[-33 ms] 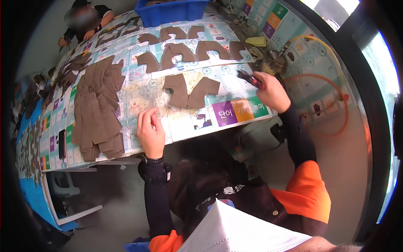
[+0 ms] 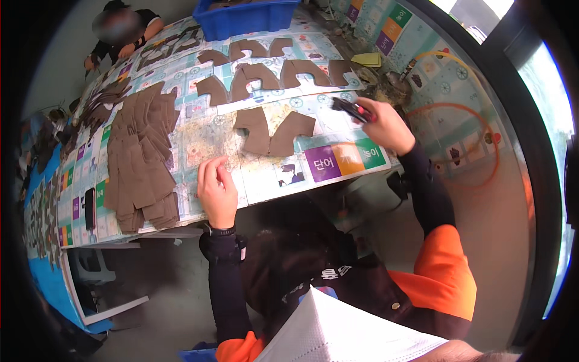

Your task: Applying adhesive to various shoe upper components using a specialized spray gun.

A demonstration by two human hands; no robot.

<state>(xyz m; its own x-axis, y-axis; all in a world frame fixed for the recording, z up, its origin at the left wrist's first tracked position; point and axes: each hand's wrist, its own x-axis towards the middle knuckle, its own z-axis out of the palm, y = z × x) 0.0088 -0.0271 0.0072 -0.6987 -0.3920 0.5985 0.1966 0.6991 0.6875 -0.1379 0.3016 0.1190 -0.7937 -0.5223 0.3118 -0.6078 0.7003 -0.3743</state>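
My right hand (image 2: 389,127) is closed around a black hand tool with red on its grip (image 2: 353,110), which looks like pliers or cutters. The tool's dark end points left above the table. Below and left of it lies a brown V-shaped pair of joined pieces (image 2: 258,134), flat on the table. My left hand (image 2: 217,192) rests at the table's front edge, just left of and nearer than that pair. Its fingers are loosely bent, with a gap between them and nothing visible in them.
Overlapping brown pieces (image 2: 136,157) lie in a large pile at left, beside a phone (image 2: 90,208). Two rows of joined brown pieces (image 2: 259,73) lie farther back. A blue bin (image 2: 244,23) stands behind. A person (image 2: 123,33) sits far left; an orange hose (image 2: 496,151) loops at right.
My right hand has shifted slightly left with the tool. The left hand and the brown pieces stay where they were.
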